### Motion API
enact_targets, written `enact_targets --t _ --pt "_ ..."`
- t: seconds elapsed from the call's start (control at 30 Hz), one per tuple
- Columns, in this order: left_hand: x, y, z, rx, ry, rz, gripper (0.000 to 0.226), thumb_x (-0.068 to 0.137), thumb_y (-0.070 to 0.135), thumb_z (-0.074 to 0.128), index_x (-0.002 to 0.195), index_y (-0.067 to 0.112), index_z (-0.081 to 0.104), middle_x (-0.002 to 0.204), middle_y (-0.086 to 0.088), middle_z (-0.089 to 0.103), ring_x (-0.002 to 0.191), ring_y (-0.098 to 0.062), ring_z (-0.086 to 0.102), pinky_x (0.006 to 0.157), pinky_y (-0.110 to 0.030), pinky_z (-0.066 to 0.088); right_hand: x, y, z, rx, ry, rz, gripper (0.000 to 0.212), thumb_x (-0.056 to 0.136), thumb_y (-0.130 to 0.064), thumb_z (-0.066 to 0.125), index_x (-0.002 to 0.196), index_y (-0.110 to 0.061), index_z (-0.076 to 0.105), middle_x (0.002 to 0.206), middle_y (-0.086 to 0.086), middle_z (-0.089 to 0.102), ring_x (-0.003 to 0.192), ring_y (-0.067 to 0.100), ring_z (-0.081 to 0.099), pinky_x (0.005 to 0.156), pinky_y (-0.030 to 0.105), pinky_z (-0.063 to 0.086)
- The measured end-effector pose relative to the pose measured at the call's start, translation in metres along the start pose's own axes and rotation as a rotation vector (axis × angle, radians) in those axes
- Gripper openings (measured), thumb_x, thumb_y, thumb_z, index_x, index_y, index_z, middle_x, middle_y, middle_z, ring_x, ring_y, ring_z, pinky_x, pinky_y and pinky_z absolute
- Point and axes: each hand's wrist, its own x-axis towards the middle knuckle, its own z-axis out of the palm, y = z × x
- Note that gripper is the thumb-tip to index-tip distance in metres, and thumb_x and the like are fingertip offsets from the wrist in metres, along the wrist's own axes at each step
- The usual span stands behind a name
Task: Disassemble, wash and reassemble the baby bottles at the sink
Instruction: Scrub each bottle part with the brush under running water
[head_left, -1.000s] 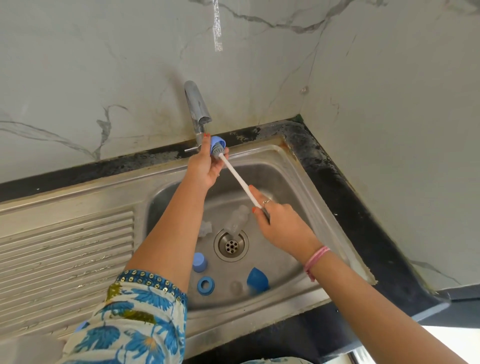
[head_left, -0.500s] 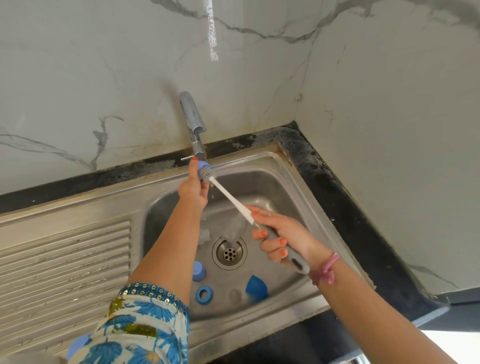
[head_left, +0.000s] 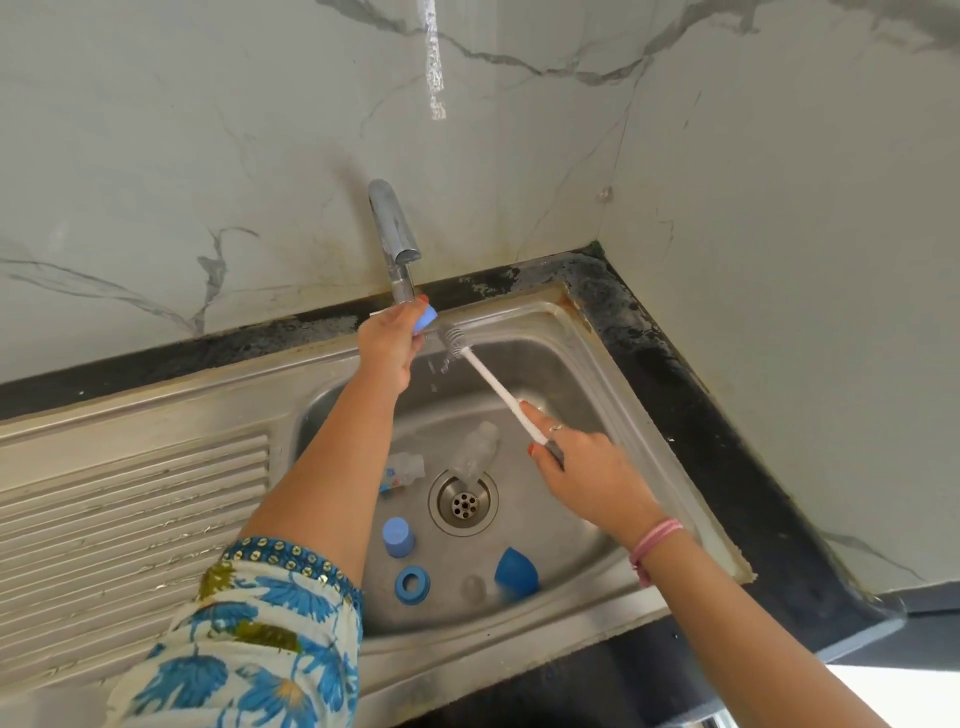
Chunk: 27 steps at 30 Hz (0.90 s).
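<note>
While the washing is under way, most of the bottle parts lie loose at the near end of the sink (head_left: 613, 364): a blue ring (head_left: 412, 584), a blue dome cap (head_left: 515, 569), a small blue cup (head_left: 398, 537) and, beside the drain (head_left: 463, 502), two clear bottles (head_left: 475, 447) lying on their sides. Above them the right hand (head_left: 587, 480) pinches the white handle of the bottle brush (head_left: 498, 389) between curled fingers and thumb, forefinger laid along the shaft. Farther back the left hand (head_left: 387, 345) grips a small blue piece (head_left: 426, 318) in its curled fingertips, just under the tap (head_left: 393, 234), with the bristle head just beside it and seemingly outside its opening.

This step looks like scrubbing that piece. To do it well, I would keep the opening turned toward the bristles, feed the head in straight, and twist the handle rather than jab, so the wet piece does not slip. Holding both over the basin means a dropped part lands among the others, though near the open drain.
</note>
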Motion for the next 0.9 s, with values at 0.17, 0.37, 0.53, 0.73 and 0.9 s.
enact_targets --t 0.17,0.37,0.53,0.73,0.9 --pt "-0.007 -0.012 0.004 -0.349 -0.026 -0.148 0.015 0.098 0.013 0.047 0.103 0.000 0.054 0.103 -0.016 0.053 0.096 -0.025 0.058 0.081 -0.035 0.059 0.004 0.010 0.003 0.442 0.085 0.201 0.046 0.099 -0.029 0.049 0.143 -0.041 0.040 0.070 0.001 0.050 0.055 0.011 0.047 0.042 0.023 0.045" --pt "-0.011 -0.017 0.004 -0.588 -0.091 -0.292 0.015 0.096 0.011 0.052 0.096 -0.001 0.061 0.088 -0.013 0.056 0.069 -0.018 0.057 0.056 -0.026 0.057 0.001 0.008 0.002 0.533 0.025 0.205 0.047 0.099 -0.028 0.049 0.144 -0.040 0.038 0.078 0.004 0.051 0.056 0.011 0.046 0.046 0.025 0.047" --pt "-0.013 -0.013 0.010 -0.548 -0.101 -0.283 0.024 0.083 -0.001 0.070 0.105 0.000 0.061 0.111 -0.015 0.057 0.085 -0.021 0.063 0.060 -0.027 0.059 0.002 0.010 0.004 0.603 0.028 0.240 0.046 0.099 -0.028 0.050 0.142 -0.040 0.040 0.079 0.005 0.053 0.056 0.013 0.046 0.049 0.026 0.047" --pt "-0.007 -0.005 0.015 -0.561 -0.068 -0.302 0.012 0.093 0.020 0.062 0.097 0.009 0.061 0.078 -0.003 0.057 0.057 -0.010 0.053 0.057 -0.022 0.049 0.003 0.011 0.004 0.704 0.007 0.264 0.045 0.099 -0.027 0.051 0.140 -0.043 0.041 0.075 0.004 0.052 0.052 0.010 0.043 0.045 0.024 0.043" --pt "-0.007 -0.002 0.014 -0.618 -0.124 -0.319 0.024 0.097 0.026 0.047 0.096 0.006 0.060 0.081 -0.010 0.057 0.069 -0.018 0.056 0.064 -0.027 0.051 0.002 0.008 0.007 0.762 -0.023 0.274 0.045 0.099 -0.026 0.051 0.139 -0.044 0.042 0.074 0.004 0.051 0.048 0.010 0.042 0.042 0.023 0.040"
